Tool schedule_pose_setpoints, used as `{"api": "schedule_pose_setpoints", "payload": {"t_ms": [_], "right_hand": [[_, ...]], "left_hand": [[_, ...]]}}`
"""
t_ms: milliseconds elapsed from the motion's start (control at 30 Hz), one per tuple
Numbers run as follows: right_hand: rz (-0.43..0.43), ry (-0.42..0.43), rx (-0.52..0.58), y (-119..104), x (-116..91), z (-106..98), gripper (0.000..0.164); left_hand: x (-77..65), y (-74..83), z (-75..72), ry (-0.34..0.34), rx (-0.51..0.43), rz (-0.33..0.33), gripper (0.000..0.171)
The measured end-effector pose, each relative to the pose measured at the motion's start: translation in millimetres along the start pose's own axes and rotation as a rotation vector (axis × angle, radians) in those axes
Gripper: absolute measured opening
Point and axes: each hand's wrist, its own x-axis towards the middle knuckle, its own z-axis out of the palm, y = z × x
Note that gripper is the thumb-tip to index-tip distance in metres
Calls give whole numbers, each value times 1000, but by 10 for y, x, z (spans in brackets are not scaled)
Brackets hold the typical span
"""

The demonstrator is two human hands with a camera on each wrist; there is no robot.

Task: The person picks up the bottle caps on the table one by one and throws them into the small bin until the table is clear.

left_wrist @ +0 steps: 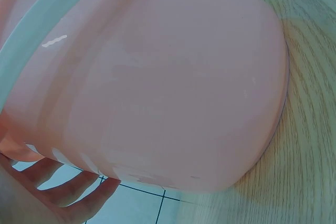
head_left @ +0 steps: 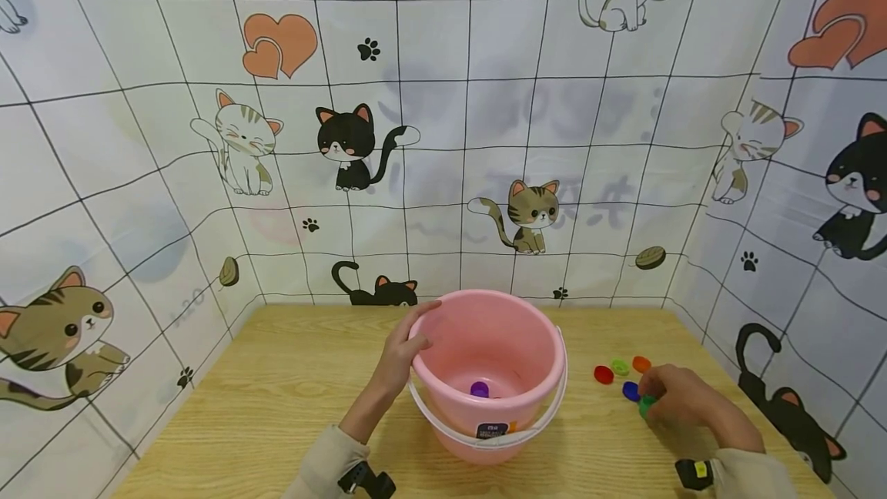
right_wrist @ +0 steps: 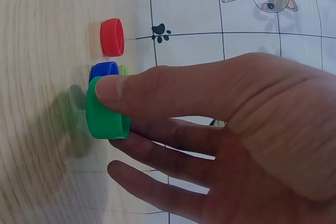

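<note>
A pink bucket [head_left: 457,413] with a white handle [head_left: 495,443] stands on the table, its mouth facing up. Inside, on the bottom, lies a purple bottle cap [head_left: 480,389]. My left hand [head_left: 396,356] grips the bucket's left rim, thumb inside and fingers outside; in the left wrist view the fingers [left_wrist: 86,198] lie along the wall. To the right, my right hand [head_left: 686,400] pinches a green bottle cap [right_wrist: 105,116] between thumb and fingers, close to the tabletop. Just beyond it is a blue cap [head_left: 630,391].
Farther back on the wooden table [head_left: 312,376] lie a red cap [head_left: 604,374], a light green cap [head_left: 620,367] and an orange cap [head_left: 640,364]. A cat-printed sheet [head_left: 443,114] surrounds the table at the back and both sides.
</note>
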Motion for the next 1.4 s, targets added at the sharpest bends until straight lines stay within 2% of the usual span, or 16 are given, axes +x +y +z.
{"api": "schedule_pose_setpoints", "payload": {"t_ms": [733, 1400], "right_hand": [[-71, 43, 4, -102, -41, -131, 28], [-118, 57, 7, -157, -67, -156, 27]], "left_hand": [[-1, -4, -10, 9, -10, -4, 61], [-1, -1, 7, 7, 0, 16, 61]]}}
